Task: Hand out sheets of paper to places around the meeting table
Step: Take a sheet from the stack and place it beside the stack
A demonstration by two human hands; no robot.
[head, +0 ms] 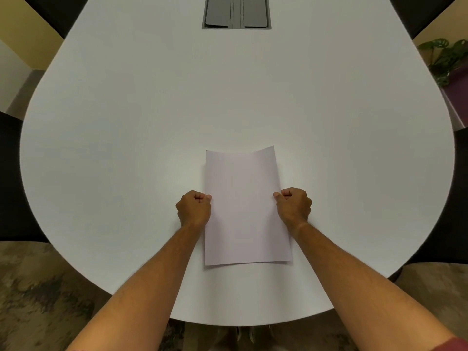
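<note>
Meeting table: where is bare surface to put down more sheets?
The white table is bare left of the left hand, right of the right hand, and between the paper and the grey cable hatch. Only the near middle is taken, where both hands pinch the paper's edges.

Tables: one large white rounded meeting table [126, 148].
Paper: one visible white rectangular sheet of paper [244, 206]; whether more lie beneath it cannot be told.
Hands: two, a left hand [194, 208] and a right hand [293, 205].
Cable hatches: one grey rectangular hatch [236, 11] set into the tabletop, with two flaps.
Plants: one green leafy potted plant [445, 59].
</note>
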